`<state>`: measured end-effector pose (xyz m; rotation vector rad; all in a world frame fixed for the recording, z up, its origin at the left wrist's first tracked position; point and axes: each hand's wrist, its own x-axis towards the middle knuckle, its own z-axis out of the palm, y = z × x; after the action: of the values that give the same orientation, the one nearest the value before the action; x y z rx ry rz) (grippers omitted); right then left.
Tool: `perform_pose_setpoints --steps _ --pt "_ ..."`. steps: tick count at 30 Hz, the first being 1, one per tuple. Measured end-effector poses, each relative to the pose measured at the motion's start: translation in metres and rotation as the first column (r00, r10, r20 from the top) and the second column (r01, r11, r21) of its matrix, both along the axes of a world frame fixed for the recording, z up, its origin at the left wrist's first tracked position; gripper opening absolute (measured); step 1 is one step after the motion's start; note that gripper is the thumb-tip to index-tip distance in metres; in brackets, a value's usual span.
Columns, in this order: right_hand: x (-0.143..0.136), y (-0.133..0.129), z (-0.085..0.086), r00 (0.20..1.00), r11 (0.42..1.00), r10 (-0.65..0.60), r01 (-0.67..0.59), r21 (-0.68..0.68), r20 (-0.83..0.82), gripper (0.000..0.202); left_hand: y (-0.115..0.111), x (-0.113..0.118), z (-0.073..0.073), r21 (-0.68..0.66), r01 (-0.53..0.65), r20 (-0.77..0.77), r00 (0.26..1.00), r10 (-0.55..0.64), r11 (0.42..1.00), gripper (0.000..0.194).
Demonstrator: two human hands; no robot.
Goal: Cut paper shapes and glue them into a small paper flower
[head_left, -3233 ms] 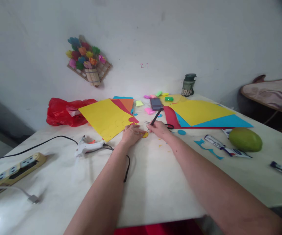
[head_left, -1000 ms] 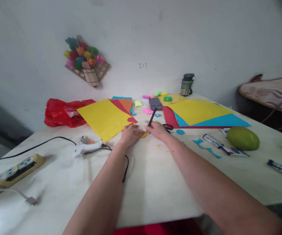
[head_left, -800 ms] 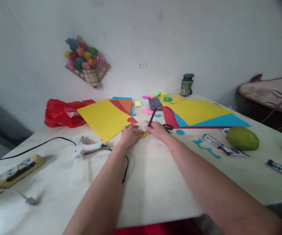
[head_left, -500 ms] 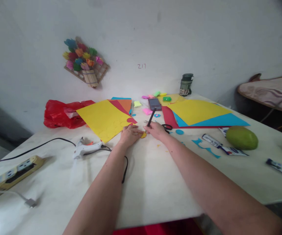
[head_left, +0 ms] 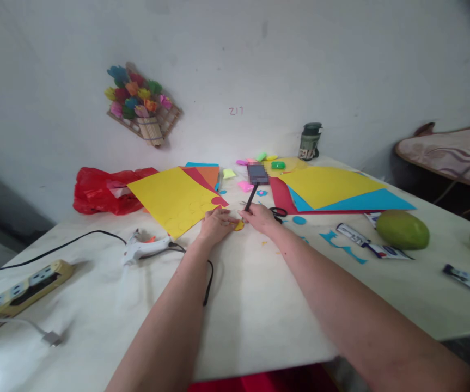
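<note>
My left hand (head_left: pixel 217 224) rests low on the table, its fingers pinching the edge of a small yellow paper piece (head_left: pixel 239 225). My right hand (head_left: pixel 260 216) is closed around a slim black pen (head_left: pixel 251 197), which leans away from me with its lower end close to that piece. The pen's tip is too small to make out. Black-handled scissors (head_left: pixel 279 212) lie just beyond my right wrist, partly hidden by it. Left of my hands is a large yellow sheet (head_left: pixel 173 198) with outlines on it and a red cut-out (head_left: pixel 219 201) at its corner.
A white glue gun (head_left: pixel 145 247) and a power strip (head_left: pixel 26 291) lie on the left, with cables. Blue scraps (head_left: pixel 343 245), glue tubes (head_left: pixel 390 252) and a green fruit (head_left: pixel 402 230) are on the right. Coloured sheets (head_left: pixel 333 185) and a dark bottle (head_left: pixel 310 141) stand farther back.
Almost nothing differs. Both hands stay in the same place, with only a very slight shift of the view.
</note>
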<state>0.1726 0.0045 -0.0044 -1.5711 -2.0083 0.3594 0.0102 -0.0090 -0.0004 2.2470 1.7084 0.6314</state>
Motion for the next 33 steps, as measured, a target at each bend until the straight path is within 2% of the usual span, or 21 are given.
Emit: perform_pose_setpoints --steps 33 --pt "0.0006 -0.0013 0.0003 1.000 1.000 0.014 -0.014 0.011 0.020 0.032 0.0018 -0.0022 -0.0016 0.009 0.013 -0.002 1.000 -0.013 1.000 0.021"
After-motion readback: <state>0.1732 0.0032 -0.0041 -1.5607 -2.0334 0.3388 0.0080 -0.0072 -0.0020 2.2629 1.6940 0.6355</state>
